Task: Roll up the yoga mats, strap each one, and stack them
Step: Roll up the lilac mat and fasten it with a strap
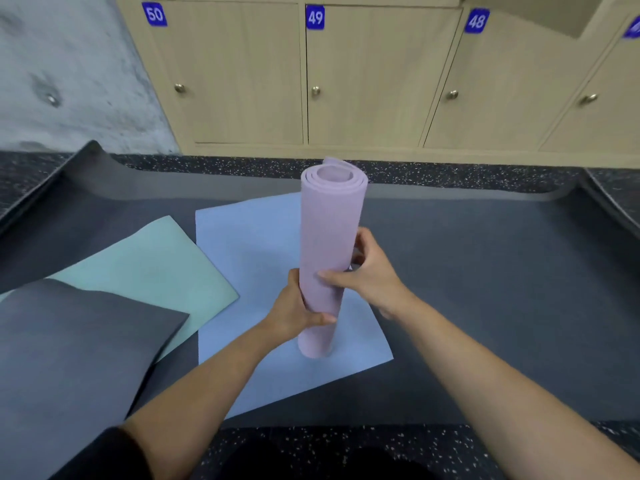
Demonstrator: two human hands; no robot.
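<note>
so the pink mat [330, 216] is all rolled up and standing on end, tipped a bit away from the person, with the spiral of the top end facing the camera. Its bottom end is down on the blue mat [249, 244], looks like it's resting there. Both hands are on it. The left hand [298, 311] is wrapped round the lower part of the roll, thumb across the front. The right hand [372, 268] is just above it on the other side, fingers curled round the middle of the roll, thumb lying across the front too. The outer edge of the roll flares loose a little at the top

The blue mat lies flat and unrolled, at an angle. Left of it is a green mat [149, 261], also flat, tucked partly under the blue one's edge, and a grey mat [69, 341] lies over the green one's near corner. All of that sits on a big dark mat [485, 271] with curled-up ends, spread on a speckled floor [415, 174]

Behind are wooden lockers [374, 81] with blue number tags 50, 49 and 48, and a rough grey wall [69, 64] at the left
</note>
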